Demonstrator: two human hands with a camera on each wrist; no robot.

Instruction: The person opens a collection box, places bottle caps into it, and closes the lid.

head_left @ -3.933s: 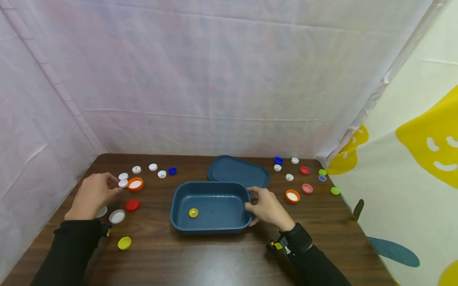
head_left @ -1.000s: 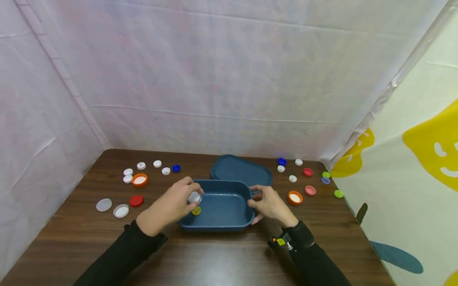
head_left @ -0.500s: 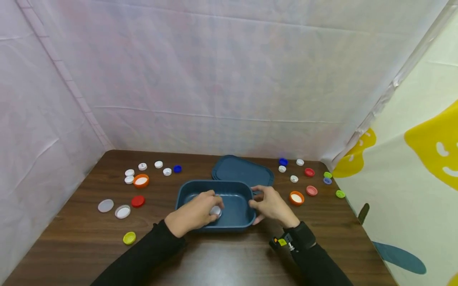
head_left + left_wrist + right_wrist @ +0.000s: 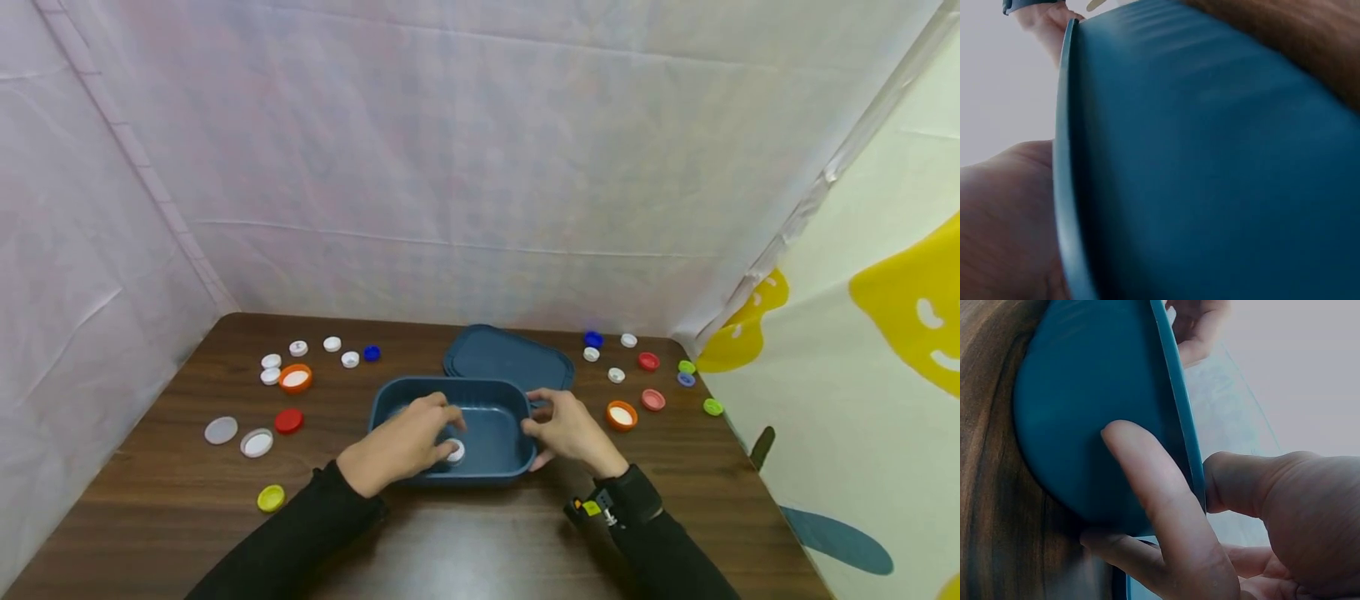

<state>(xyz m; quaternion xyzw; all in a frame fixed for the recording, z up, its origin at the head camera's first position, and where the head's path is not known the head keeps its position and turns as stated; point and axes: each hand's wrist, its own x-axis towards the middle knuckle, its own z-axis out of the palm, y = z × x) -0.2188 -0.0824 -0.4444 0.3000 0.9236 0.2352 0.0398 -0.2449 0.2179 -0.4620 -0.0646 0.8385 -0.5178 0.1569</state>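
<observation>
A blue food container (image 4: 405,385) stands mid-table. My left hand (image 4: 405,442) reaches over its front wall, thumb and fingers spread. Just beside the thumb, a white bottle cap (image 4: 455,451) lies on the container's floor. My right hand (image 4: 564,429) grips the container's right end. In the right wrist view its thumb (image 4: 1232,481) hooks over the rim, while the index finger (image 4: 1154,469) runs along the outer wall. The left wrist view is mostly filled by the container's outer wall (image 4: 1197,144). The yellow cap seen earlier in the container is hidden behind my left hand.
A blue lid (image 4: 510,358) lies behind the container. Left are several white caps, an orange cap (image 4: 296,378), a red cap (image 4: 288,421) and a yellow cap (image 4: 271,498). Further caps, including another orange one (image 4: 622,415), lie on the right. Fabric walls enclose the table.
My left hand carried a white cap from the left of the table into the container, then let it go and drew back slightly leftward. My right hand stayed on the container's end.
</observation>
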